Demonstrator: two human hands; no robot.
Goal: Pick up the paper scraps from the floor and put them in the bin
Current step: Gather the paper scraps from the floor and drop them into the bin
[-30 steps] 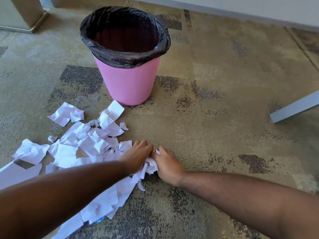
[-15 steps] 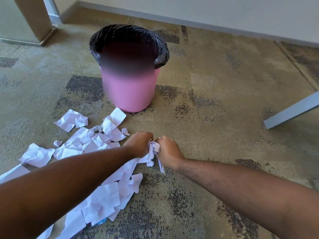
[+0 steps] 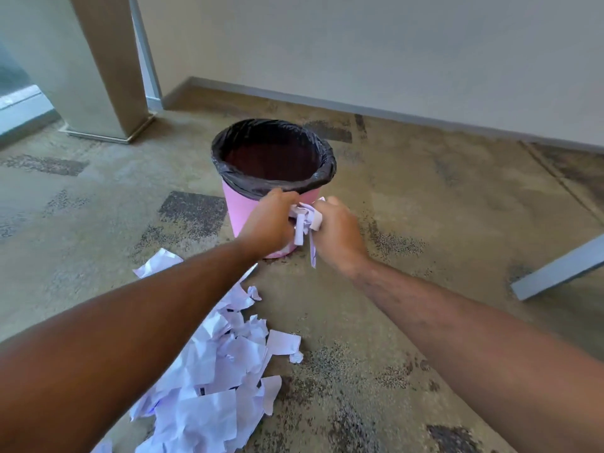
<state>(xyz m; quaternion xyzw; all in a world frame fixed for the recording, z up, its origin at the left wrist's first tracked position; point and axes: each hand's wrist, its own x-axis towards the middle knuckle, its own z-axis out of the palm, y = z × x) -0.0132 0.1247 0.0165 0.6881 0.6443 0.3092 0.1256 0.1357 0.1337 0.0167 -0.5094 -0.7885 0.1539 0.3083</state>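
Scraps (image 3: 215, 380) lie heaped on the carpet (image 3: 408, 207) at lower left, partly under your left forearm, so you can't count them; the heap runs off the bottom edge. Your left hand (image 3: 269, 223) and right hand (image 3: 340, 235) press together around a small wad of paper (image 3: 305, 220), fingers curled onto it, held in front of the pink bin (image 3: 238, 210), just below its black liner (image 3: 274, 188). Risk: a long strip dangles from the wad between your hands and looks loosely caught; it could slip out if the squeeze eases before you clear the rim. Knuckles could also snag the liner and pull it inward. Bin bottom is dark, contents not readable. Grey bar (image 3: 555, 273) at right is cut off by the frame; can't tell what it belongs to.
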